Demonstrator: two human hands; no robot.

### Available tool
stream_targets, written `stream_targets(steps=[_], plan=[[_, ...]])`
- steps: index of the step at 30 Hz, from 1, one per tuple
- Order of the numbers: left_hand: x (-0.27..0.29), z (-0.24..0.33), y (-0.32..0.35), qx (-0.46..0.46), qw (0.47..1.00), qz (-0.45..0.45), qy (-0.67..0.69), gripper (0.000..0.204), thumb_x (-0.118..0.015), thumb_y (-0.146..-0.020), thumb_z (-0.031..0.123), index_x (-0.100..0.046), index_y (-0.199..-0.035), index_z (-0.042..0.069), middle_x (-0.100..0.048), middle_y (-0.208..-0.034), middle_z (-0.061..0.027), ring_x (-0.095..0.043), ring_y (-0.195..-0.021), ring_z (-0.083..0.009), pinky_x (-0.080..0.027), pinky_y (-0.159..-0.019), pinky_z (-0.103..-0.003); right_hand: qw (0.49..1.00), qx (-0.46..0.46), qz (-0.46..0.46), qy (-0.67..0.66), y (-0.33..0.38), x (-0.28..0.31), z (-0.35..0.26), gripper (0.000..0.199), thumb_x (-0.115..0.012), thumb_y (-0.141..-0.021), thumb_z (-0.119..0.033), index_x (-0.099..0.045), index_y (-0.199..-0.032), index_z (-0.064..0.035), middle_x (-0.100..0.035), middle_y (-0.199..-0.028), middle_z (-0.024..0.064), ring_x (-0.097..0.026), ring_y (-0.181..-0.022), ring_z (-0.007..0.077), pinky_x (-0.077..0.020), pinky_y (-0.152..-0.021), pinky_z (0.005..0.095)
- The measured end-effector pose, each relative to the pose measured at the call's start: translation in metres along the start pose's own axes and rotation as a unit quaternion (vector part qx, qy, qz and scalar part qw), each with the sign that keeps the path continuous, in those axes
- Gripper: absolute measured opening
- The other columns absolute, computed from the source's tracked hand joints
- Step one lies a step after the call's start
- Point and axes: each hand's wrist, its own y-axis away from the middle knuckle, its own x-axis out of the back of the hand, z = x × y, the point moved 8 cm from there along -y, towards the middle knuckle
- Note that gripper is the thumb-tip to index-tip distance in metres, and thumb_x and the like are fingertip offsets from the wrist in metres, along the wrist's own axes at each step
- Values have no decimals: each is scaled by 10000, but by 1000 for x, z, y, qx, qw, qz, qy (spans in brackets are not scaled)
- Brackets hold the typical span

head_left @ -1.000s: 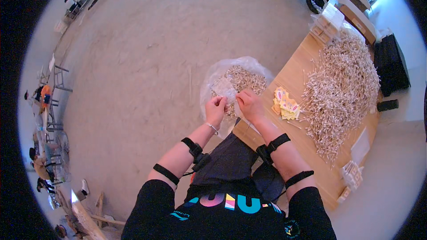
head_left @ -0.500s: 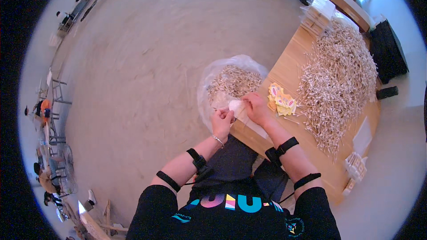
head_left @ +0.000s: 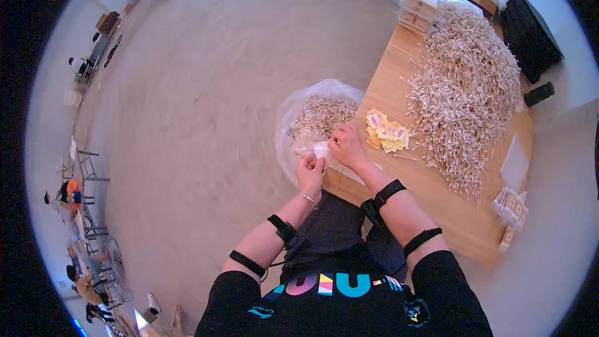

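My left hand [head_left: 310,173] is closed in a pinch on a small clear plastic bag [head_left: 321,149] that has a white patch. On the bag's right side, my right hand [head_left: 348,145] has its fingers curled against the edge; its fingertips are partly hidden. Both hands are over the near left corner of a wooden table [head_left: 387,87]. Just beyond them stands a large translucent sack [head_left: 284,118] full of loose cotton swabs [head_left: 324,114]. Right of my right hand lies a small heap of yellow printed cards [head_left: 388,132].
A big pile of cotton swabs [head_left: 465,87] covers much of the table. Stacked packs [head_left: 419,1] stand at its far end, and wrapped packs [head_left: 510,207] at the near right. A black bin [head_left: 530,36] is by the wall. People and folding tables line the far left.
The whole view has turned a little, so the table and its pile appear shifted left. My right hand has come slightly closer to my left, with the bag still between them.
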Motion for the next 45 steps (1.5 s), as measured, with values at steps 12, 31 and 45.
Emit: stream_targets(steps=[12,31,45], plan=[[5,-8,-6,29,999,-2,45,142,-619,-823,70,-540,-934,29,-557,-739,4,-522,-632,-82,-422,-560,-214,999,-26,2,-28,-3,-2,4,120,-591,-622,-150,-593,-567,-42,-585,-770,128,-518,-890,316,-397,-855,401],[-4,-7,8,21,997,-20,-73,177,-643,-795,57,-540,-935,27,-559,-722,6,-530,-637,-85,-439,-581,-221,1000,-15,25,11,-5,0,7,117,-576,-567,-137,-544,-529,-31,-580,-731,150,-523,-860,335,-432,-785,403],[1,-12,3,-7,998,-13,-62,464,-660,-790,107,-408,-1153,-37,-587,-844,-33,-550,-743,-104,-450,-693,-231,998,-38,-57,-10,1,10,9,104,-571,-633,-95,-588,-719,-40,-574,-933,149,-498,-981,323,-416,-852,423]])
